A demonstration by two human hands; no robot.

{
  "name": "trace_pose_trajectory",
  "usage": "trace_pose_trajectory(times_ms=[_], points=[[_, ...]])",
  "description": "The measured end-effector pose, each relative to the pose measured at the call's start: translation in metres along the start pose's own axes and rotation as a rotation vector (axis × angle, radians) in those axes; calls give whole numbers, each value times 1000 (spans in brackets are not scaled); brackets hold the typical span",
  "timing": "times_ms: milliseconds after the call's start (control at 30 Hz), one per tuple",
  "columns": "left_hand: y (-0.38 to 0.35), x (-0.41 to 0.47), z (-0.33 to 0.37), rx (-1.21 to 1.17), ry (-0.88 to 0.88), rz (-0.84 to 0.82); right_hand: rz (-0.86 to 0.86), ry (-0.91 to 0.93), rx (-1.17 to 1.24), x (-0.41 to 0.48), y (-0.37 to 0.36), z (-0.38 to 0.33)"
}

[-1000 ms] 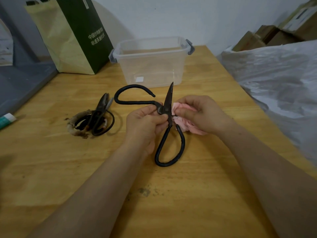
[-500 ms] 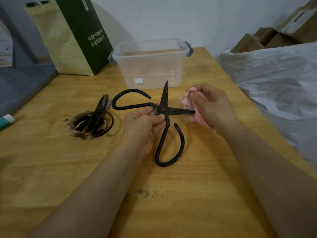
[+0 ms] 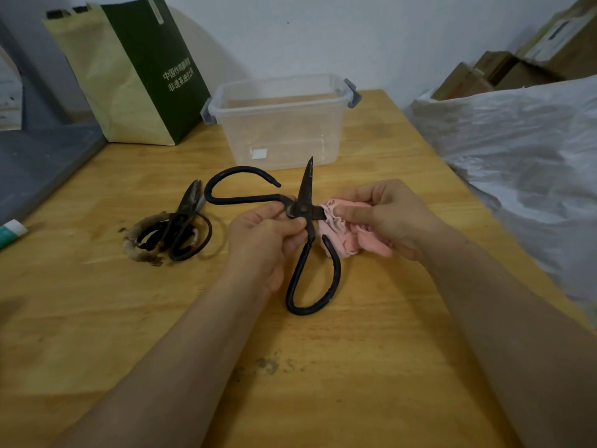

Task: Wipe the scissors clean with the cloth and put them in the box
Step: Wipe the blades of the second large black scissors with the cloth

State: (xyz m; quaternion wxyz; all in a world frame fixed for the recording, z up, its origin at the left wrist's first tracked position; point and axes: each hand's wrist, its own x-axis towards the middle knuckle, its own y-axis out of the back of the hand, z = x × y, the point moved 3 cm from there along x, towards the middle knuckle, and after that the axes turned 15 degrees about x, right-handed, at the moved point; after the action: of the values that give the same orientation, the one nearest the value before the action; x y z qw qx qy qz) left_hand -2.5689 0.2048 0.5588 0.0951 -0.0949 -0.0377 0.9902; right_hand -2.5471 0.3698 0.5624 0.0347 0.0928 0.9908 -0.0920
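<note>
Large black scissors (image 3: 307,192) are spread wide open above the wooden table (image 3: 355,367). My left hand (image 3: 268,234) pinches them at the pivot. One blade points up toward the box, the other runs right into a pink cloth (image 3: 342,234). My right hand (image 3: 387,218) grips that cloth, folded around the right-pointing blade close to the pivot. The clear plastic box (image 3: 281,121) stands open just behind the scissors. It holds nothing visible.
A second, smaller pair of dark scissors (image 3: 181,227) lies on the table to the left. A green and tan paper bag (image 3: 135,76) stands at the back left. White plastic sheeting (image 3: 523,150) borders the table's right edge. A tube (image 3: 11,231) lies at the far left.
My right hand with the cloth slid along the right-pointing blade out to its tip, then back in to the pivot. My left hand kept its hold at the pivot.
</note>
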Motion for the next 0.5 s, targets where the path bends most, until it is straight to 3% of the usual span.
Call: trace_pose_trajectory(times_ms=[133,267,367,500], points=[[-1,0,-1,-5,-28,37,80,201,-264,6,-11,1],[-2,0,-1,1,-61,55,187,282,-375,14,-16,3],[-1,1,-1,9,-67,55,185,273,-297,13,-15,1],[1,2,0,-10,-48,54,-66,98,-17,3,-2,-3]])
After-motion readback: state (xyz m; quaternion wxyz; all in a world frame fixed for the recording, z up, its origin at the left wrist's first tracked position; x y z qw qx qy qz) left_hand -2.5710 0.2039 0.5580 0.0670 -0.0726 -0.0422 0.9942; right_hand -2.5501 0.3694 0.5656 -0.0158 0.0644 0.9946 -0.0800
